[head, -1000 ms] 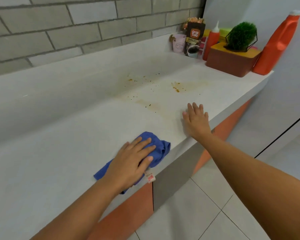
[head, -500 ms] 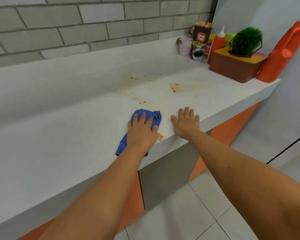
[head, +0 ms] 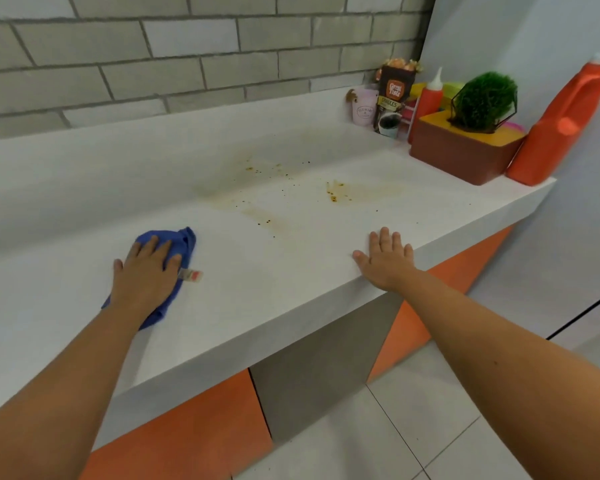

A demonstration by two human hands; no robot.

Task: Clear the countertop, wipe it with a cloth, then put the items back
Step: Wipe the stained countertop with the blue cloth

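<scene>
Left hand (head: 145, 271), fingers spread, presses blue cloth (head: 174, 261) flat on the surface (head: 291, 271); right hand (head: 387, 259) rests open-palmed at the surface's front edge.

One cloth (head: 184, 241); one orange jug (head: 561, 129); one squeeze bottle (head: 430, 100); one plant (head: 485, 98); one box (head: 461, 155); one cup (head: 364, 110); one pouch (head: 394, 90).

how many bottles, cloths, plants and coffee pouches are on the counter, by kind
bottles: 2 (red squeeze bottle, orange jug)
cloths: 1 (blue cloth)
plants: 1 (green plant)
pouches: 1 (coffee pouch)
total: 5
</scene>
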